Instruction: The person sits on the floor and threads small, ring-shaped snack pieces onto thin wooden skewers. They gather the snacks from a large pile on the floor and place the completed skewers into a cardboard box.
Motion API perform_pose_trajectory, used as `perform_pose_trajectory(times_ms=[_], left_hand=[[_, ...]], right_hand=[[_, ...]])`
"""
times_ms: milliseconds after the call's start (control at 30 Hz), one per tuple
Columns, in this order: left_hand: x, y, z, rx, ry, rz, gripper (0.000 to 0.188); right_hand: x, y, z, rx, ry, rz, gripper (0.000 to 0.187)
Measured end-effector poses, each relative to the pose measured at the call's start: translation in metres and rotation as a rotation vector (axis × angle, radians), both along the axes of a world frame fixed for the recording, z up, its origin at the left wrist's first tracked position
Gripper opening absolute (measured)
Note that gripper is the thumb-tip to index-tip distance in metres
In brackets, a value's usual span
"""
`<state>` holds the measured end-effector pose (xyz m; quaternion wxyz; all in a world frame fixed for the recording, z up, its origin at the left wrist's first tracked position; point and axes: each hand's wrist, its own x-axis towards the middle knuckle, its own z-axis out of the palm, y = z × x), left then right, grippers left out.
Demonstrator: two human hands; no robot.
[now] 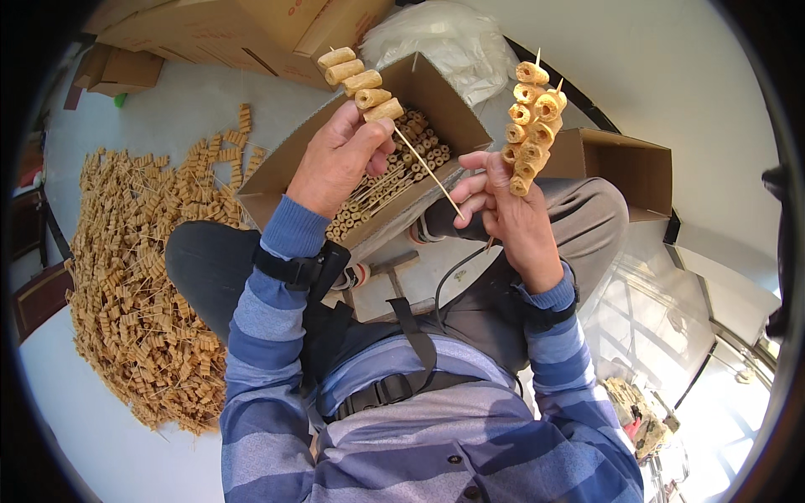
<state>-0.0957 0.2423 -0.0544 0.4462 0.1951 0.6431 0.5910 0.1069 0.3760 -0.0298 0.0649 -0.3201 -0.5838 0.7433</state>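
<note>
Left hand (340, 159) is pinching a wooden skewer (428, 168) of tan tubes (362, 81); right hand (518, 216), alongside, is gripping two similar skewers (531, 152).

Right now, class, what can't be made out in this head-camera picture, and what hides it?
Head view: parts of the sticks of the held skewers, hidden by the right hand.
Head view: the floor of the open carton, covered by packed skewers.
Head view: the exact count in the heap; pieces are too small and overlap.
Head view: the rest of the large box, cut off by the upper edge.
</note>
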Motion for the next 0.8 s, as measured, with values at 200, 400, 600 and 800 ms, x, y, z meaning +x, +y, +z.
perform_pose_trajectory(times_ms=[200,400,600,800], left_hand=[[-0.034,0.012,-0.038,-0.22,0.33,-0.199,0.027],[-0.027,0.043,-0.081,-0.565,0.937,-0.891,0.038],[-0.02,0.077,-0.131,-0.648,0.986,-1.069,0.04],[-0.023,0.088,-0.175,-0.678,1.011,-1.065,0.041]], right_hand=[[-0.002,0.029,-0.008,-0.024,-0.162,-0.381,0.048],[-0.001,0.027,0.003,-0.115,-0.031,-0.312,0.039],[-0.002,0.03,0.015,-0.167,-0.038,-0.303,0.039],[-0.008,0.026,0.023,-0.072,-0.151,-0.302,0.041]])
